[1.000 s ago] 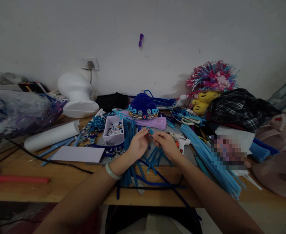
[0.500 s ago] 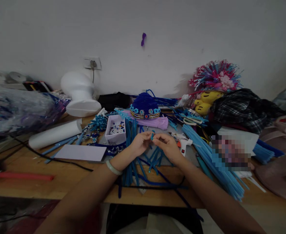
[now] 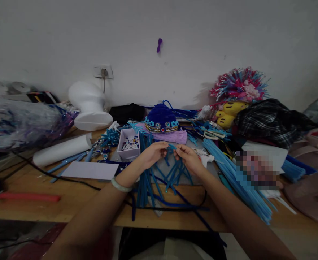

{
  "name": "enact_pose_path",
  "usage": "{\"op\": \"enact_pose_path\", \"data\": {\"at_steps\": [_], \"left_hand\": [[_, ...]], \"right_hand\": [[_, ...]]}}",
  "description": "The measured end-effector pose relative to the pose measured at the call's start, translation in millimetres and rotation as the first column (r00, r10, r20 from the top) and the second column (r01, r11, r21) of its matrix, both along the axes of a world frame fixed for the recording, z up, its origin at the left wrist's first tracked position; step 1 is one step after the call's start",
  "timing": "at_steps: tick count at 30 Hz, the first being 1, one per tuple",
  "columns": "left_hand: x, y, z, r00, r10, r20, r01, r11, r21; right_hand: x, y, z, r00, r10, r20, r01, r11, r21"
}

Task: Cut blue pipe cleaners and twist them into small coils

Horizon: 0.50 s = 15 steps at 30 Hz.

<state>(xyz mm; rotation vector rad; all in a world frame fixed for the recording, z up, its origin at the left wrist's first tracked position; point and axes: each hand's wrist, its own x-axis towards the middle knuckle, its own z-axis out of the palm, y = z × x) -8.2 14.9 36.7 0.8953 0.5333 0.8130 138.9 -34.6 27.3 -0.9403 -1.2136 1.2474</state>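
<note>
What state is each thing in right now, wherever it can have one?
Small blue piece: held up, exact shape unclear
Left grip: pinching that piece
Right grip: pinching that piece
White box: open, beads inside
Plug: in the wall socket
White roll: rolled up, lying down
Glue gun: partly hidden, on or off unclear
Plaid cloth: crumpled
Pale blue stems: loosely bundled, lying down

One small piece [image 3: 171, 147] of bright blue colour is held in the air between the left hand [image 3: 155, 154] and the right hand [image 3: 190, 159]. It lies roughly sideways; the hands partly cover it, so its exact shape is unclear.
</note>
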Motion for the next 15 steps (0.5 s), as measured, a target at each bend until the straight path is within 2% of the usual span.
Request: {"op": "enact_pose_path", "data": {"at_steps": [3,6,9,12,15], "left_hand": [[2.6,-1.8,-0.8,1.0,-0.006,-0.018,0.005,1.0,-0.025],[5.4,-4.7,-2.5,0.999,-0.021,0.047,0.021,1.0,0.0],[8.8,-7.8,-4.2,0.996,-0.004,0.093,-0.001,0.999,0.052],[11.8,-9.9,-6.0,0.997,0.028,0.074,-0.035,0.995,0.094],[13.5,-10.8,-7.7,0.996,0.048,0.073,-0.054,0.994,0.091]], "right_hand": [[2.3,1.1,-0.2,0.999,-0.001,-0.05,0.0,0.999,-0.037],[2.9,0.5,0.2,0.997,-0.005,-0.071,0.002,0.999,-0.033],[3.6,0.8,-1.6,0.999,0.006,-0.031,-0.006,1.0,0.003],[4.5,1.9,-4.9,1.0,0.006,0.005,-0.006,1.0,0.025],[4.1,2.3,-6.6,1.0,0.007,0.022,-0.007,1.0,0.026]]}}
